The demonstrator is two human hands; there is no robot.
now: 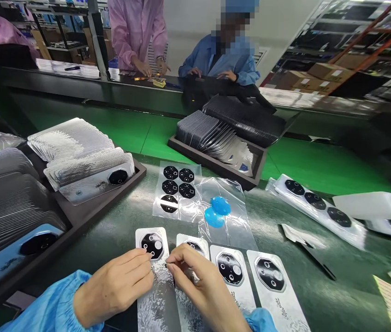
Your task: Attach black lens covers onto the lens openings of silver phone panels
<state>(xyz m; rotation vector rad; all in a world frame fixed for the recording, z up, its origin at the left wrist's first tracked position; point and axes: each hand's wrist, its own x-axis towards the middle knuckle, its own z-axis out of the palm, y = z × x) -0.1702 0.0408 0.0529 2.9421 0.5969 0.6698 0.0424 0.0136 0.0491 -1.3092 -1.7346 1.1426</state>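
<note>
Several silver phone back covers lie side by side at the table's near edge, each with a black octagonal camera piece. My left hand [115,286] rests on the leftmost cover [152,276], its fingertips pinched beside the octagon. My right hand [198,286] lies over the second cover [192,244], fingers curled and pinched toward the left hand. What the fingertips pinch is too small to make out. Two more covers [232,272] [275,286] lie to the right. A clear sheet of black octagonal lens pieces [176,186] lies just beyond, next to a plastic bag holding blue round pieces [217,211].
A dark tray of stacked silver covers [81,161] stands at left, another tray of covers [216,143] behind centre. A strip of octagon pieces [316,207] and black tweezers [315,258] lie at right. Two people in pink and blue coats work across the green belt.
</note>
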